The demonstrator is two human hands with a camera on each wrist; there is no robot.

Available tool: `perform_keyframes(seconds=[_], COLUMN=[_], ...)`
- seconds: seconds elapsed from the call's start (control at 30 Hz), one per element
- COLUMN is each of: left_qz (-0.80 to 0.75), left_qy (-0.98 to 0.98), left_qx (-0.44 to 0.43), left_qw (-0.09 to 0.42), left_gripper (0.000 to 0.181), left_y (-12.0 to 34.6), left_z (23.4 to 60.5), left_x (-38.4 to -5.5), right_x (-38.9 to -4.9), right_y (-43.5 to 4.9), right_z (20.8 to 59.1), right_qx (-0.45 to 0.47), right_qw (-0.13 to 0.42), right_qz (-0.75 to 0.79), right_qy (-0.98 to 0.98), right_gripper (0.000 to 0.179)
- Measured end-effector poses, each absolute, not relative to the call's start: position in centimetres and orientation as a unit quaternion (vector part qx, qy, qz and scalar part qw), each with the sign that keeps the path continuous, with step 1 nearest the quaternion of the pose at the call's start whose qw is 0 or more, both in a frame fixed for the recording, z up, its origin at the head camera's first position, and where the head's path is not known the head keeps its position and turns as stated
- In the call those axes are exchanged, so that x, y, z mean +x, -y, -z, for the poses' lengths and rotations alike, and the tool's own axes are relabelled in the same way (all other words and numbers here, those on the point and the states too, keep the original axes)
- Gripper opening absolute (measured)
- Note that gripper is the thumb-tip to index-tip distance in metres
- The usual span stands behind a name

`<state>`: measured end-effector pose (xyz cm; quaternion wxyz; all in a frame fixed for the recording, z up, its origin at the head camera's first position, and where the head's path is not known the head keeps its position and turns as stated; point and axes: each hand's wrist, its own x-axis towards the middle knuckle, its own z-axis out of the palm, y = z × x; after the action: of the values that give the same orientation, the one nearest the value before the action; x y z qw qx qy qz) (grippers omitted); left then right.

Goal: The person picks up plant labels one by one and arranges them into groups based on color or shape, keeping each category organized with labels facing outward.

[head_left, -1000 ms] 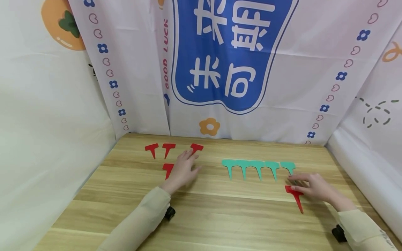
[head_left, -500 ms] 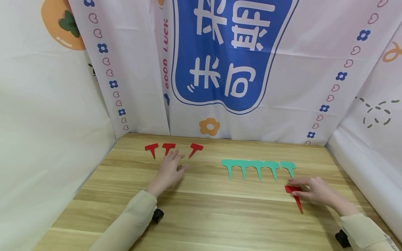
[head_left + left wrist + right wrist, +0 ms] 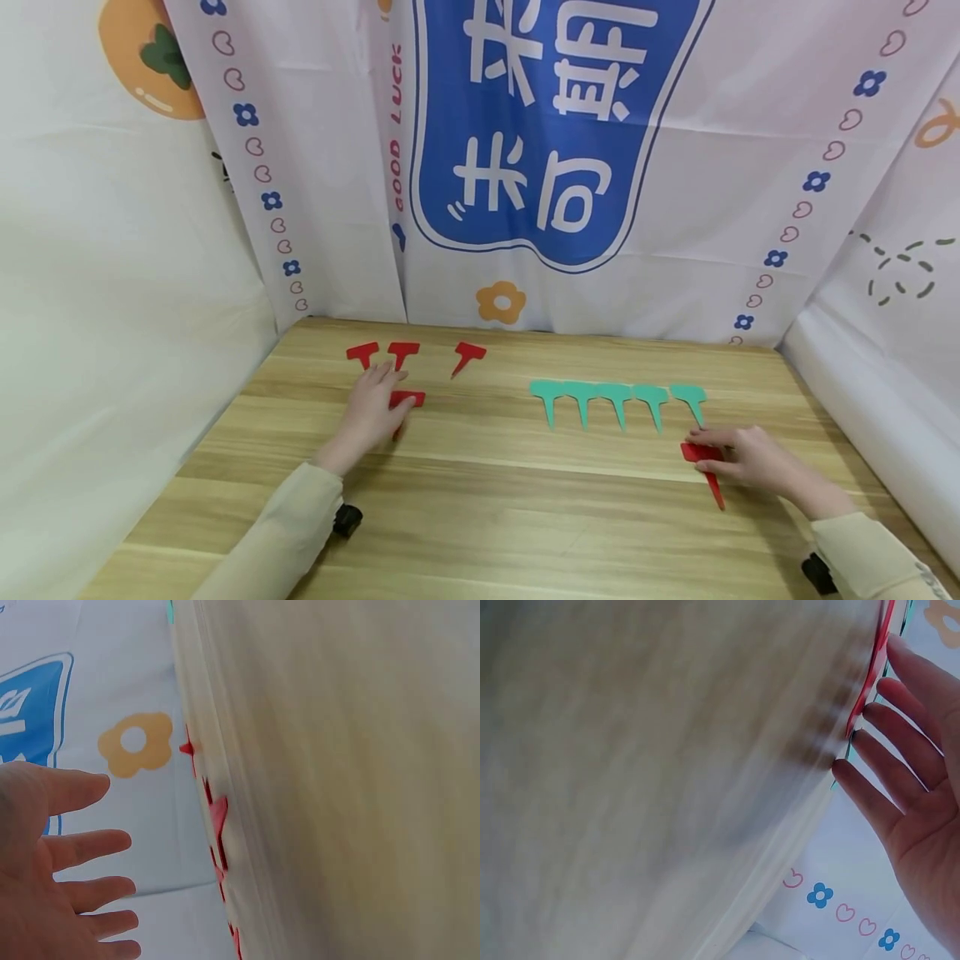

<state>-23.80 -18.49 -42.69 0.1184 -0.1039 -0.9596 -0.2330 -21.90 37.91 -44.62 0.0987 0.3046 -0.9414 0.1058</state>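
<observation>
My left hand (image 3: pixel 365 410), its fingers spread, hovers over the left of the table and partly hides a red T-shaped plant label (image 3: pixel 412 398). Just beyond its fingertips lie two more red labels, one at far left (image 3: pixel 363 352) and one beside it (image 3: pixel 405 348). In the left wrist view the left palm (image 3: pixel 45 877) holds nothing. My right hand (image 3: pixel 765 467) touches a red plant label (image 3: pixel 714 490) lying flat, thumb and forefinger at its wide head. Nearly straight fingers (image 3: pixel 900 761) show in the right wrist view, tips at the table surface.
Several green plant labels (image 3: pixel 615 392) lie in a row across the right of the wooden table (image 3: pixel 525 533). Another red label (image 3: pixel 469 352) lies near the back edge. A printed white cloth (image 3: pixel 337 208) hangs behind and at both sides.
My left hand has moved left across the red labels, uncovering the one at back centre. The right hand stays by its red label, its fingers shifted slightly.
</observation>
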Motion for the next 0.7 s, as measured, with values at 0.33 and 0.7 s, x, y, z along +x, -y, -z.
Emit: perform_keyframes(seconds=[0.33, 0.7], left_qz=[0.234, 0.198], left_qy=[0.961, 0.968], left_qx=[-0.087, -0.101], left_qw=[0.119, 0.117], left_gripper=[0.046, 0.048], left_y=[20.6, 22.1], left_z=[42.5, 42.6], left_x=[-22.9, -22.2], right_x=[-21.7, -21.5], right_y=[-37.5, -37.2], right_z=[44.6, 44.4], right_qx=[0.291, 0.292], right_qw=[0.071, 0.074], right_qz=[-0.092, -0.094], right_qy=[0.95, 0.949], right_gripper=[0.04, 0.04])
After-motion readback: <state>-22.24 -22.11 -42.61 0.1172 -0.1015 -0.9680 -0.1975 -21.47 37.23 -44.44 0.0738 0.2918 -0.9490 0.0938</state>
